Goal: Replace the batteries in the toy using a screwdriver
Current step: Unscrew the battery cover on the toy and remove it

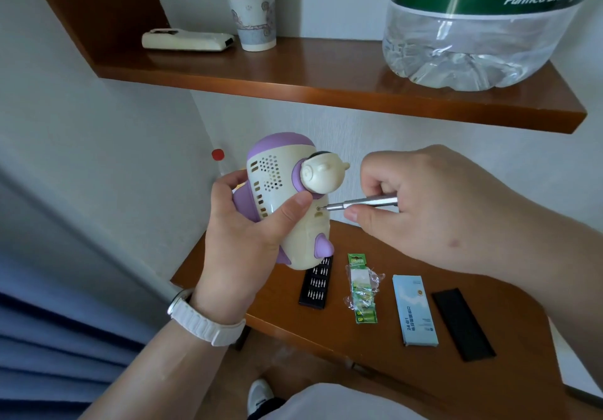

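Head view: nearest the camera, the left hand (241,240), with a white watch (202,320) on its wrist, grips the cream and purple toy (287,204) in the air above the worktop (375,348), its thumb pressed across the toy's body. The right hand (424,210) pinches a slim silver screwdriver (362,203) in curled fingers, its tip set into a small screw hole on the toy's side. Below on the wooden worktop lie, from left to right, a black tray of screwdriver bits (315,284), an opened green pack of batteries (362,292), a pale blue box (414,312) and a black lid (463,323). Farther up, a wooden shelf (326,73) carries a white remote control (187,40), a paper cup (253,8) and a large water bottle (483,28).
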The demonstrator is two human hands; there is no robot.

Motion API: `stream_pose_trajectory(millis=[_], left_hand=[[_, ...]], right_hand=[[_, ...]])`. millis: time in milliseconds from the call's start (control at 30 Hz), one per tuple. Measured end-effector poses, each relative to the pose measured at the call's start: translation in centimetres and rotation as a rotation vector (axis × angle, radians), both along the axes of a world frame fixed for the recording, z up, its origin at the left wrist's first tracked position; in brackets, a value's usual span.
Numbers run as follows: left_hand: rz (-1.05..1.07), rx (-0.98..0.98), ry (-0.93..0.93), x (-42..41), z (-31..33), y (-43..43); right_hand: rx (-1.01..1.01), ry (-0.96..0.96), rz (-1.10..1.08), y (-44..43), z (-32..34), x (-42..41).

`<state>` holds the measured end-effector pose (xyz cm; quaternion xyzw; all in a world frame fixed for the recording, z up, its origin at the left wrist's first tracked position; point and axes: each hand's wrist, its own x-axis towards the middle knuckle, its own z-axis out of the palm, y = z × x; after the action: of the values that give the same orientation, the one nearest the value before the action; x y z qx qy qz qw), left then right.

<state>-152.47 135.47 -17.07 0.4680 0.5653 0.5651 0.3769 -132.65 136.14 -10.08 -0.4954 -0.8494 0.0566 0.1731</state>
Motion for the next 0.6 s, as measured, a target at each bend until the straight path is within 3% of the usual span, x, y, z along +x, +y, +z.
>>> stream_pose_trajectory(millis=[600], left_hand=[[-0.035,0.016,-0.01,1.2,-0.1,0.7]], right_hand=[[-0.016,0.101,-0.02,-0.1,-0.2,1.5]])
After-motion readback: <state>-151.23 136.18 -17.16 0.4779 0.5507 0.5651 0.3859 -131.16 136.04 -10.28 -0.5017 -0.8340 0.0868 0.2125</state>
